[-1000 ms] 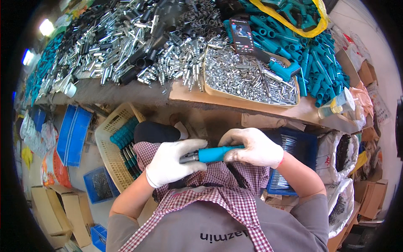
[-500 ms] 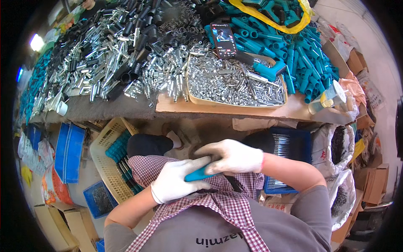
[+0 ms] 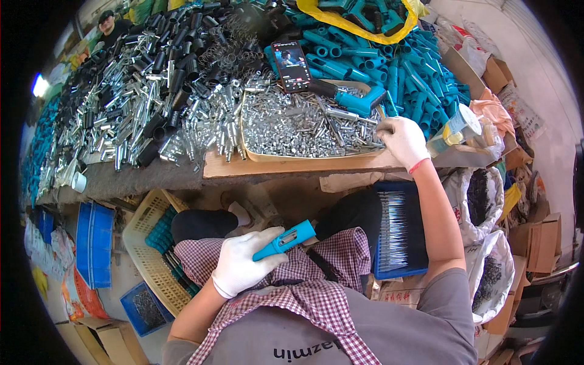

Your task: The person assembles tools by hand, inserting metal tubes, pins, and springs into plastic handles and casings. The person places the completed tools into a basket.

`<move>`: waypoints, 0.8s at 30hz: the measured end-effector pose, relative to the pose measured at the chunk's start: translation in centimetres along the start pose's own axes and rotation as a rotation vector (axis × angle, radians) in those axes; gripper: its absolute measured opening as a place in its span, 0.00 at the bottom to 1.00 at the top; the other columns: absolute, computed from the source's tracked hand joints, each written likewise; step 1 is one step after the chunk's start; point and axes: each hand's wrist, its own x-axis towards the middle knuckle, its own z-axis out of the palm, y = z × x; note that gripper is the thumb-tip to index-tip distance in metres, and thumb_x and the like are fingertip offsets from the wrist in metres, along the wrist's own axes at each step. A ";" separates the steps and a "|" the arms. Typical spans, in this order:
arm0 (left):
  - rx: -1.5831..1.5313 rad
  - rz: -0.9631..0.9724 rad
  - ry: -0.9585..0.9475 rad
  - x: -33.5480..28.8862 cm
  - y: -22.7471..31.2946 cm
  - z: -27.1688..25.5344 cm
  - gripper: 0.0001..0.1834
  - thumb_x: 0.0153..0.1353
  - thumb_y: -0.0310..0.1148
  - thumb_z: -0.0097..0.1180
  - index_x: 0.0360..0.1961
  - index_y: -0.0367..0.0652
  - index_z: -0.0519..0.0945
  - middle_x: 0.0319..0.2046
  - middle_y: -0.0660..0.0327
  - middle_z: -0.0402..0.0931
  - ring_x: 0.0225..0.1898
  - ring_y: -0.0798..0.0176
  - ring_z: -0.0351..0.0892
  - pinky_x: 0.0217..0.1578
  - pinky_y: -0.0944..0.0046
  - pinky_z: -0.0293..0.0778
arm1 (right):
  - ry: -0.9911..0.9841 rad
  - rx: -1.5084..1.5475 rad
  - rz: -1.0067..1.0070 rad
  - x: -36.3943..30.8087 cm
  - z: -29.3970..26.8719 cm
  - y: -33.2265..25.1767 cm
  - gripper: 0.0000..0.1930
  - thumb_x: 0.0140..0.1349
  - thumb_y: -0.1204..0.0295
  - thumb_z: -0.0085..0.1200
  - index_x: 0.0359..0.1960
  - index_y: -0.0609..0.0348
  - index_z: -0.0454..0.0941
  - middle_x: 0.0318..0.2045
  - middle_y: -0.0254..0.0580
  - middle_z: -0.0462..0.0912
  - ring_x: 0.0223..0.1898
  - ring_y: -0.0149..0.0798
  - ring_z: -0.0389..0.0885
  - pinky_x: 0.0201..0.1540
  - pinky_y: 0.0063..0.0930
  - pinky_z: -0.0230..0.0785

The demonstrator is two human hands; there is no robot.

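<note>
My left hand [image 3: 243, 263], in a white glove, is wrapped round a teal plastic tubular housing [image 3: 291, 238] over my lap. The housing's wide end points up and right, and a slot in its side shows metal inside. Out to the right, my gloved right hand [image 3: 403, 142] reaches to the right rim of a shallow tray [image 3: 316, 159] of small metal parts [image 3: 286, 131]. Its fingers are drawn together at the rim; what they hold, if anything, is hidden. A teal pistol-shaped piece [image 3: 363, 102] with a black end lies across the tray's back edge, near that hand.
Behind the tray are a phone [image 3: 292, 68], teal tubes [image 3: 420, 79] and a yellow-rimmed bag [image 3: 359, 30]. Metal tubes [image 3: 146, 91] heap leftward. Below stand a yellow basket [image 3: 149, 261], a blue crate of rods [image 3: 395, 231] and white sacks [image 3: 493, 274]. A person [image 3: 112, 30] is far left.
My right hand has left the teal housing and moved up and right to the tray. My left hand keeps the housing, now more exposed and tilted upward. The view has shifted slightly.
</note>
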 end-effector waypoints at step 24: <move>0.036 -0.042 0.001 -0.4 0.4 -0.9 0.27 0.47 0.39 0.72 0.49 0.43 0.84 0.36 0.51 0.84 0.36 0.49 0.85 0.38 0.58 0.79 | -0.328 -0.190 0.054 2.4 0.5 -0.6 0.11 0.51 0.63 0.64 0.33 0.54 0.88 0.32 0.51 0.86 0.37 0.53 0.85 0.43 0.43 0.76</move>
